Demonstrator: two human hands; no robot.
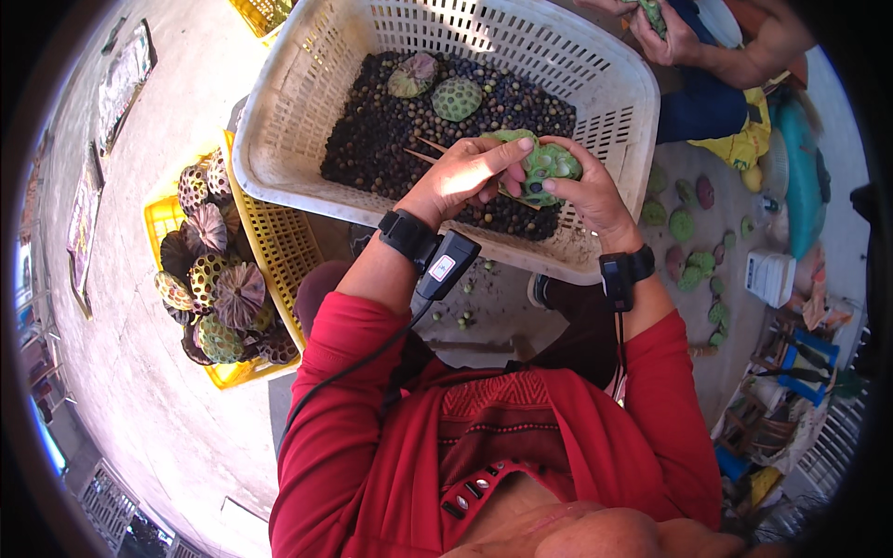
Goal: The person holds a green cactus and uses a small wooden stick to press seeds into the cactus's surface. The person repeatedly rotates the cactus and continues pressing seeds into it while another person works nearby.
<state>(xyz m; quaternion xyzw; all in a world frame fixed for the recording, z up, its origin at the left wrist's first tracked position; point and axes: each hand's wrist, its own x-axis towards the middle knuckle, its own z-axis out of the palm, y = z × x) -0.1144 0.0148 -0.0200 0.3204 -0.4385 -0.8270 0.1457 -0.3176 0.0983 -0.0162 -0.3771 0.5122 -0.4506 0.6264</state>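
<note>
A green lotus seed pod (554,166), partly torn and with pale hollow cells, is between my two hands above the seeds. My left hand (471,171) grips its left side, thumb across the top. The fingers of my right hand (589,192) wrap its right edge, thumb against a cell with a dark seed. Two thin pointed wooden sticks (427,150) jut out beside my left hand; I cannot tell whether it holds them. Below, a white plastic basket (446,216) holds many dark lotus seeds (377,139), with a green pod (457,99) and a purplish pod (413,74) on top.
At left a yellow crate (279,254) is heaped with lotus pods (239,295). Another person's hands (666,38) hold a green pod (654,17) at upper right. Pod scraps (698,265) litter the floor at right, near a white container (769,277). Cables trail from both wrist bands.
</note>
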